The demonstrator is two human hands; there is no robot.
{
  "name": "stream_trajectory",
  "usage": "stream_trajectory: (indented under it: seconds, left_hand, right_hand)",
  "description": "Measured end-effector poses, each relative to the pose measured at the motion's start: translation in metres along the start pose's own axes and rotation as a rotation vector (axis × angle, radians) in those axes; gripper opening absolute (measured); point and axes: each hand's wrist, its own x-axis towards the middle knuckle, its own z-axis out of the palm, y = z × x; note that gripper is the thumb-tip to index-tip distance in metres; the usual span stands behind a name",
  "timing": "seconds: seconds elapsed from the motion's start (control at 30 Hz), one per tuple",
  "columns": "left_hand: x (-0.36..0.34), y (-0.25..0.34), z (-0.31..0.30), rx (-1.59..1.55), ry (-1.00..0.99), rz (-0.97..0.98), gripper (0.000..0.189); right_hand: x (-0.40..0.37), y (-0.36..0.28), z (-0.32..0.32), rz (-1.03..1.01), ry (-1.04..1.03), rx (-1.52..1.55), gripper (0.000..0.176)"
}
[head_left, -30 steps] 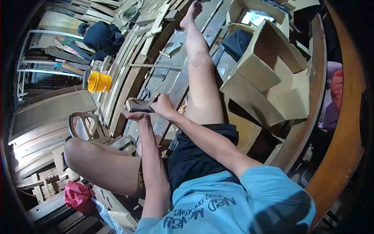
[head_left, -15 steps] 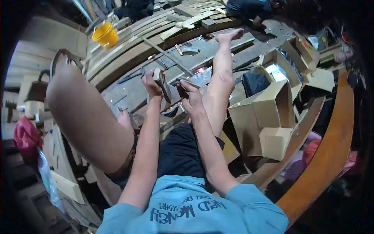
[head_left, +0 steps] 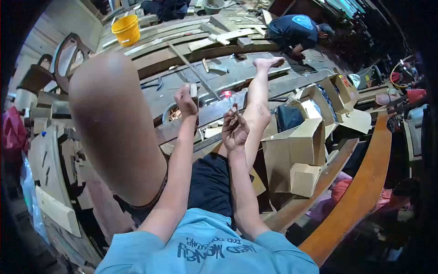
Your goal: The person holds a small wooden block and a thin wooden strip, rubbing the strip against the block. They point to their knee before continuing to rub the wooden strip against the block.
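Observation:
My left hand (head_left: 186,101) is closed around a small wooden block (head_left: 194,91), seen nearly end-on past my fingers. To its right my right hand (head_left: 236,132) is turned palm up, with its fingers curled together at the tips. Something small seems to be pinched there, too small to name. The two hands are apart, above the plank floor between my legs. Below and between them lie wood scraps, and a bowl (head_left: 171,114) with orange-brown pieces stands left of my left hand.
Open cardboard boxes (head_left: 292,150) stand to the right, beside a long curved orange-brown board (head_left: 356,201). A yellow bucket (head_left: 126,31) stands at the upper left near loose planks (head_left: 219,37). A person (head_left: 294,32) in dark clothes bends down at the upper right.
My hands have moved farther apart. The block in my left hand has turned to an end-on view. My right hand has turned palm up and moved right and down. The camera view has shifted.

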Motion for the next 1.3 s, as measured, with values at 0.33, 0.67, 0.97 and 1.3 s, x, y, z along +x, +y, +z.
stream_trajectory:
  seconds: [0.33, 0.67, 0.97, 1.3]
  left_hand:
    - [0.001, -0.015, 0.001, -0.041, -0.037, -0.123, 0.032]
    - [-0.003, -0.017, 0.004, 0.043, -0.656, -0.129, 0.039]
    - [-0.023, 0.026, 0.023, 0.138, -0.823, -0.410, 0.040]
    - [-0.024, 0.023, 0.030, 0.146, -0.897, -0.432, 0.034]
  right_hand:
    - [-0.003, -0.002, 0.000, -0.049, 0.018, -0.118, 0.044]
    - [0.006, 0.001, 0.005, -0.264, 0.095, -0.292, 0.017]
    - [0.016, 0.002, 0.014, -0.287, 0.170, -0.382, 0.019]
    - [0.014, -0.003, 0.009, -0.224, 0.127, -0.372, 0.019]
